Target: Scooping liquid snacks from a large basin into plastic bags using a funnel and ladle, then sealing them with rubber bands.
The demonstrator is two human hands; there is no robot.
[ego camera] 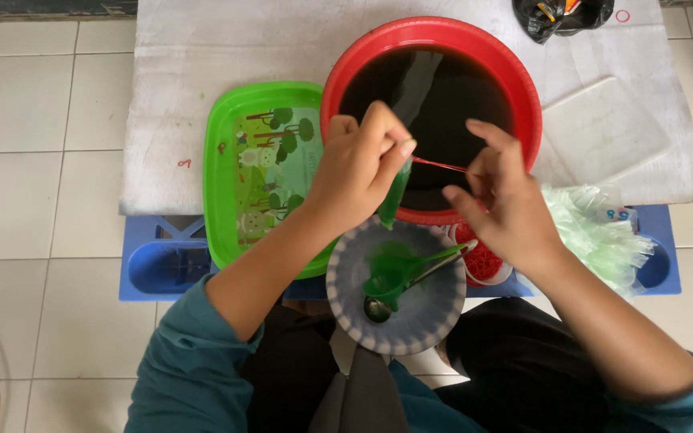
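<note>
My left hand (360,164) pinches the top of a narrow plastic pouch of green liquid (395,196), which hangs down over a grey plate (423,321). My right hand (503,200) pulls a red rubber band (440,164) taut from the pouch's neck. Both hands hover at the near rim of a red basin (523,88) filled with dark liquid. On the grey plate lie a green funnel (399,277) and a metal spoon (376,309).
A green tray (226,168) with a tree picture lies to the left on the white board. A small dish of red rubber bands (481,261), a bunch of clear plastic bags (599,232), a white lid (603,128) and a black bag (563,16) are to the right. A blue stool (154,265) stands below.
</note>
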